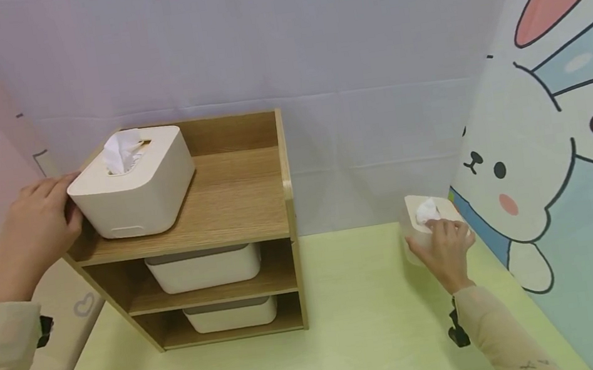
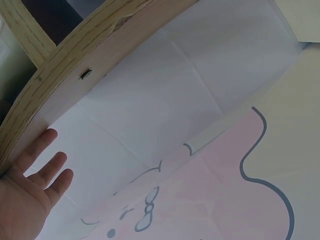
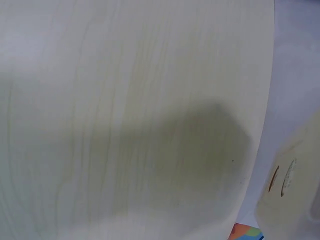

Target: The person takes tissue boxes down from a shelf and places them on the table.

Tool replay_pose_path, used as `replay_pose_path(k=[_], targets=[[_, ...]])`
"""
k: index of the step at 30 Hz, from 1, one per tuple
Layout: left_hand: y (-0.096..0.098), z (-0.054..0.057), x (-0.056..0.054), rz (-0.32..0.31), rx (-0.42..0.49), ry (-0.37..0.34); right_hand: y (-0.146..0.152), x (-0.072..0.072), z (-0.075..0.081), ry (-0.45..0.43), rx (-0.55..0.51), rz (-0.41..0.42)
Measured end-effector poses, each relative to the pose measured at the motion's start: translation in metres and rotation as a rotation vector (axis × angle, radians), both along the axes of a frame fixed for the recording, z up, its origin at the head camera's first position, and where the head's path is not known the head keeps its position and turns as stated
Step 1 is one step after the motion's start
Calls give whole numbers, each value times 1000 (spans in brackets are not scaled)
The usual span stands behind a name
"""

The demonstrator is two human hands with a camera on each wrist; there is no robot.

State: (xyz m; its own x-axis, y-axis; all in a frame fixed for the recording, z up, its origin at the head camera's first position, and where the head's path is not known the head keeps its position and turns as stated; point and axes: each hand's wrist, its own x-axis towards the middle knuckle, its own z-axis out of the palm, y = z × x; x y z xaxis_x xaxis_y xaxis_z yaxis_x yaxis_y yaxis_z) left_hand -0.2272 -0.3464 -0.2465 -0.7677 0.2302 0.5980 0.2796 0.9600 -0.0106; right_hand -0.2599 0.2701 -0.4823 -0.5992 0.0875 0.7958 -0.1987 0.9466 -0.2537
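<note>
My left hand [image 1: 37, 227] grips the upper left side panel of a wooden shelf unit [image 1: 241, 199], thumb inside. In the left wrist view, several fingers [image 2: 59, 162] extend along the panel's outer face. Next to that hand, a large cream tissue box [image 1: 134, 201] sits tilted on the shelf's top left, white tissue poking from its slot. My right hand [image 1: 445, 252] grips a smaller cream tissue box [image 1: 415, 203] from above, over the table's back right. In the right wrist view this box [image 3: 287, 200] shows at the right edge, and its shadow falls on the tabletop.
Two cream bins [image 1: 206, 270] with grey tops, one per lower compartment, sit in the shelf. The unit stands on a pale yellow-green table [image 1: 351, 329]. A pale cloth backdrop [image 1: 316, 81] hangs behind; a rabbit-print panel [image 1: 536, 189] borders the right.
</note>
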Motion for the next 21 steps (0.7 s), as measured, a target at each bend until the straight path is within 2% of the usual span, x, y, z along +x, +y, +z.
replay_pose_path(k=[7,21], targets=[[1,-1,2,-13,2,23,6,2,-13,-18,-21,17],[0,0,1,6,5,-16,13,8,-28,-90,-34,56]])
